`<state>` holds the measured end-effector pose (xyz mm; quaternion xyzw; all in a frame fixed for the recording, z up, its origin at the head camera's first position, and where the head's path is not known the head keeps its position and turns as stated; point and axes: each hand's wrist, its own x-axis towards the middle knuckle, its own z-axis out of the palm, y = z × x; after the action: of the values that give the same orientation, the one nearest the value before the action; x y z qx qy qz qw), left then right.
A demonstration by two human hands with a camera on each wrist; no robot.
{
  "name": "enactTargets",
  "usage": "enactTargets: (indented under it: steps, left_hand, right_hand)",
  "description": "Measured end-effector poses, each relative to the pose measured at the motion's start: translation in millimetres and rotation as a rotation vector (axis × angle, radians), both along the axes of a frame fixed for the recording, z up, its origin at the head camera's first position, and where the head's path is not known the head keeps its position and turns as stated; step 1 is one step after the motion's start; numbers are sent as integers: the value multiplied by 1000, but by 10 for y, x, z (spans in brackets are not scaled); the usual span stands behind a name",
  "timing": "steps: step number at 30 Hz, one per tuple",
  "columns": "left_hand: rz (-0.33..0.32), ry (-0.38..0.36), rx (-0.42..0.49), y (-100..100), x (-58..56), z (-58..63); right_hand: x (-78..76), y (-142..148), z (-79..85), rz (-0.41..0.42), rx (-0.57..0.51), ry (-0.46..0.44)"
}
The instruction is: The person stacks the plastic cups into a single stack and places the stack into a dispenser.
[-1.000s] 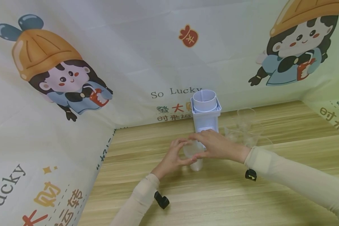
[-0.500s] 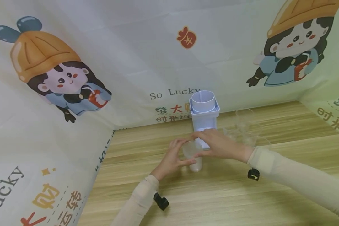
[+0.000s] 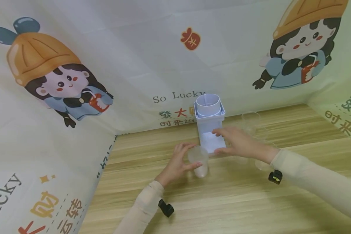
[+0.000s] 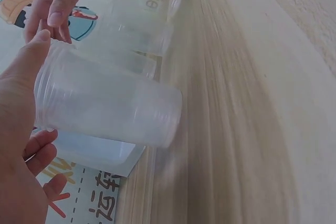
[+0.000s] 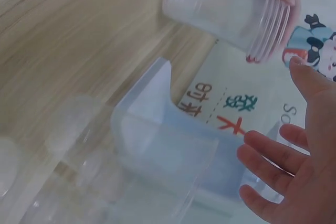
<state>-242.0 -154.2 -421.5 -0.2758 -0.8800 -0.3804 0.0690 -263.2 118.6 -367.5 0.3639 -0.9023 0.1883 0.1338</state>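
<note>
— Why was the cup stack (image 3: 199,156) gripped near its rims, just below the head view's centre?
— Probably for steadiness; it was clasped by the left hand (image 3: 178,162), thumb and fingers curled.
— And the right hand (image 3: 243,143)?
— It was held spread and empty, right of centre beside the lilac holder (image 3: 209,124), perhaps so the stack's mouth was left uncovered.

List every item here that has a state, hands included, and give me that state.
Cup stack: nested, mouths up, held.
Left hand: curled round the stack near its rims.
Right hand: fingers apart, holding nothing.
Pale blue stand: upright, its top tube open.
Clear cups: grouped; those plainly visible stand mouth up; count unclear.
</note>
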Motion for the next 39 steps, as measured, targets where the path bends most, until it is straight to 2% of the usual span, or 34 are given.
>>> enactTargets:
  steps: [6, 14, 18, 22, 29, 39]
  left_hand:
    - [14, -7, 1, 4, 15, 6]
    - [32, -11, -18, -3, 16, 17]
    - [39, -14, -28, -3, 14, 24]
    - [37, -14, -29, 1, 17, 27]
    - [26, 4, -23, -5, 10, 19]
    - [23, 6, -17, -4, 9, 20]
  right_hand:
    - [-27, 249, 40, -50, -24, -8]
    - [-54, 496, 9, -117, 4, 34]
    - [-45, 577, -17, -145, 25, 25]
    - [-39, 641, -55, -160, 57, 10]
    - [-26, 686, -86, -158, 100, 37]
    - [-7, 684, -101, -157, 109, 39]
